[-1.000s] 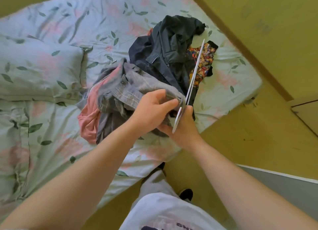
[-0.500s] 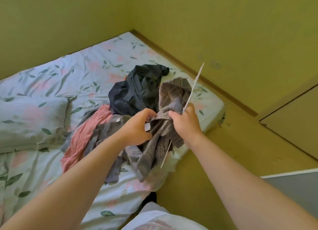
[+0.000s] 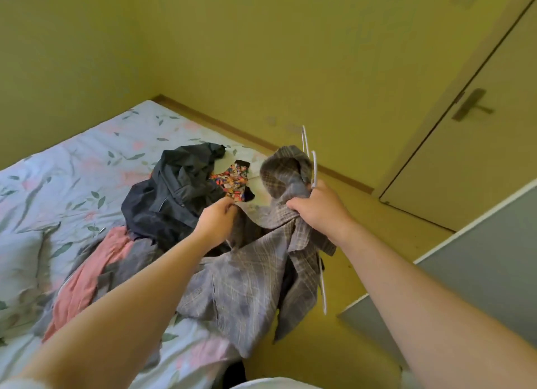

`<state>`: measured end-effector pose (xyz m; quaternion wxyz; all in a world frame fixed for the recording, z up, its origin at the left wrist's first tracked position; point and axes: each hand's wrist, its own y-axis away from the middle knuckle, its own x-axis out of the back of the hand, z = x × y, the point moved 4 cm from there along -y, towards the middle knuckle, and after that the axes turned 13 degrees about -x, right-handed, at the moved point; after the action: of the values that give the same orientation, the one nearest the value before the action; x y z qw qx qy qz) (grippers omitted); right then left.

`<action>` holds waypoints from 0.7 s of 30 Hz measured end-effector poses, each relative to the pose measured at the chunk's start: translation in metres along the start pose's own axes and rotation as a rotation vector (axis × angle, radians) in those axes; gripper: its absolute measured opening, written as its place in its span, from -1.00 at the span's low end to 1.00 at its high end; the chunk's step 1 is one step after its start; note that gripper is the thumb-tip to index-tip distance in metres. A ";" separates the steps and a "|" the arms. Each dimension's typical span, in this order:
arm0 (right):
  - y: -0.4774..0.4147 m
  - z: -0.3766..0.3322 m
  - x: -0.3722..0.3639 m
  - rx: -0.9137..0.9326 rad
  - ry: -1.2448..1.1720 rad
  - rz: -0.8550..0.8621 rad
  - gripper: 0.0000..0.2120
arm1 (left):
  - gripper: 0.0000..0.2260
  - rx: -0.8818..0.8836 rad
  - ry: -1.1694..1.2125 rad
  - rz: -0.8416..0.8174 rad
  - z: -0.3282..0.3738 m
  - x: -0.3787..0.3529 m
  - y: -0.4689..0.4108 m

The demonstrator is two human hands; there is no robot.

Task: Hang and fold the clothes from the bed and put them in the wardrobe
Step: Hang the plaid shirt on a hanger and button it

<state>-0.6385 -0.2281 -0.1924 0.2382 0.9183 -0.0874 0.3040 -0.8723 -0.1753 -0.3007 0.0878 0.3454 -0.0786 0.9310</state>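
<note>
My right hand (image 3: 319, 208) has its grip clamped on the grey plaid cotton shirt (image 3: 247, 281) together with the thin white hanger (image 3: 314, 167). My left hand (image 3: 216, 217), at 9 o'clock from it, pinches the shirt's edge. The shirt hangs limp over the edge of the floral-sheeted bed (image 3: 72, 170). I judge it light, soft and not slippery: take hold at the collar or shoulder seams.
</note>
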 end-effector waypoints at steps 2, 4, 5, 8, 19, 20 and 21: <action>-0.004 0.018 0.018 -0.022 0.046 0.047 -0.59 | -0.83 -0.012 0.065 0.124 0.027 0.019 -0.018; -0.006 0.034 0.035 -0.055 0.093 0.099 -0.51 | -0.83 -0.062 0.053 0.190 0.058 0.040 -0.033; -0.007 0.042 0.042 -0.067 0.127 0.117 -0.48 | -0.83 -0.116 0.018 0.186 0.075 0.049 -0.039; -0.011 0.062 0.059 -0.090 0.181 0.152 -0.52 | -0.81 -0.319 -0.162 0.031 0.132 0.068 -0.049; -0.021 0.102 0.081 -0.116 0.312 0.098 -0.56 | -0.70 -0.417 -0.600 -0.270 0.188 0.077 -0.059; -0.021 0.103 0.082 -0.101 0.302 0.101 -0.55 | -0.74 -0.399 -0.630 -0.252 0.184 0.077 -0.062; -0.020 0.103 0.083 -0.085 0.273 0.093 -0.53 | -0.81 -0.390 -0.666 -0.235 0.179 0.077 -0.065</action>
<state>-0.5122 -0.2625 -0.2229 0.2721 0.8525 -0.1096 0.4328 -0.8025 -0.1407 -0.1102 0.2274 0.6119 -0.2378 0.7193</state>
